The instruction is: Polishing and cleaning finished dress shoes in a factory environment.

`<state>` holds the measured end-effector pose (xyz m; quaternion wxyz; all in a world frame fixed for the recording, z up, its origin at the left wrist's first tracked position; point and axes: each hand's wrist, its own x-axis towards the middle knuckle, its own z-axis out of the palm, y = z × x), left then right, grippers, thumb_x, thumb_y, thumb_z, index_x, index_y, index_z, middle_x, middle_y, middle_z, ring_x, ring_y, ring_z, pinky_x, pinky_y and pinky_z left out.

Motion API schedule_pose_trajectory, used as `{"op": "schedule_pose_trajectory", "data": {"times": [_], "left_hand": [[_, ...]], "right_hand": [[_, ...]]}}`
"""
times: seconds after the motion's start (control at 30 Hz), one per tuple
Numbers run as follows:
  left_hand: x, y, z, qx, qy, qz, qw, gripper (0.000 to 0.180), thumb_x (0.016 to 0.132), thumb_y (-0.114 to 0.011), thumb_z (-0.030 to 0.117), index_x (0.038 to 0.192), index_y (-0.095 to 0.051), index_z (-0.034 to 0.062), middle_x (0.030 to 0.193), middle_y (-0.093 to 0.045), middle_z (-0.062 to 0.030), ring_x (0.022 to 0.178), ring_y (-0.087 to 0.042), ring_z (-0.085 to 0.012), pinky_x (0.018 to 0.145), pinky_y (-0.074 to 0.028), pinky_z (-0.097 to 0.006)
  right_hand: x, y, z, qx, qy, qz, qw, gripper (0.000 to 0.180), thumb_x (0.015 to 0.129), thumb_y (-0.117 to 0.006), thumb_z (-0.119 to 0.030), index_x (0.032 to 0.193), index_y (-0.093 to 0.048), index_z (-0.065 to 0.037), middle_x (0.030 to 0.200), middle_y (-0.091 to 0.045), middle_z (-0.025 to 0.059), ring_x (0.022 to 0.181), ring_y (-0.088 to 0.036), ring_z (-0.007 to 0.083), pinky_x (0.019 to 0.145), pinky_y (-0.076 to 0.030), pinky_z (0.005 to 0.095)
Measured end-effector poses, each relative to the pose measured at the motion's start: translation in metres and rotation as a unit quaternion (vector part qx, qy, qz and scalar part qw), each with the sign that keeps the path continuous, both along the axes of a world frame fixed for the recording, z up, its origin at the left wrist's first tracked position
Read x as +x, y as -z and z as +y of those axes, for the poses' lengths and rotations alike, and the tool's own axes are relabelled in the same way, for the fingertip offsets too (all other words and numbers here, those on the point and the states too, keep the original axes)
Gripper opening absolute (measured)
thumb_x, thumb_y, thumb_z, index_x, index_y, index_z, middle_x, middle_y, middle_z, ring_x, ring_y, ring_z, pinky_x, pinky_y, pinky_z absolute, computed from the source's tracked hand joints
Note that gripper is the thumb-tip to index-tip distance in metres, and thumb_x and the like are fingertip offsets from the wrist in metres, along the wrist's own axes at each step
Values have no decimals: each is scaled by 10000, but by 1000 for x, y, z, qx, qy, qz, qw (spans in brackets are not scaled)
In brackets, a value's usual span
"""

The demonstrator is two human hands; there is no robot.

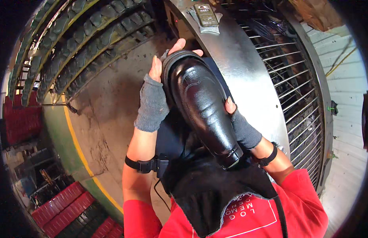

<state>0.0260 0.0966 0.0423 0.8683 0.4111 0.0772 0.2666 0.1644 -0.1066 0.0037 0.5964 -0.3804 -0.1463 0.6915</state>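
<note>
A glossy black boot (201,101) lies tilted in front of me, its rounded toe pointing away and its shaft coming down toward my lap. Around the toe runs a ribbed dark sole edge (166,67). My left hand (154,95), in a grey fingerless glove, is closed on the toe end, with fingertips showing past the sole's far rim. Along the boot's right side, my gloved right hand (243,125) grips it with the thumb on the leather; its other fingers are hidden behind. A black apron (215,190) lies beneath the shaft's end.
A metal bench (247,71) curves along the right, bearing a phone (206,15) on a grey cloth. Beside it is a barred metal grille (299,95). Racks of dark footwear (88,31) stand at upper left. Red slatted panels (65,206) lie at lower left, near a yellow floor line (78,146).
</note>
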Motion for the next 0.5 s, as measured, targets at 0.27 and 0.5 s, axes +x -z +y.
{"op": "schedule_pose_trajectory", "data": {"times": [0.27, 0.5], "left_hand": [[-7, -5, -3, 20, 3, 46, 999, 885, 1022, -430, 707, 1646, -293, 95, 1567, -465, -286, 1296, -615, -342, 1057, -554, -465], [-38, -28, -23, 223, -71, 90, 968, 1096, 862, -729, 670, 1621, -312, -3, 1527, -530, -113, 1378, -519, -201, 1212, -349, -361]], "right_hand": [[-4, -8, 0, -14, -5, -21, 1000, 822, 970, -580, -712, 1408, -547, -17, 1224, -698, 108, 1003, -722, 167, 907, -596, 297], [-13, -38, -3, -35, 6, -73, 997, 781, 963, -603, -709, 1213, -689, 26, 1039, -753, 98, 949, -728, 158, 826, -590, 271]]}}
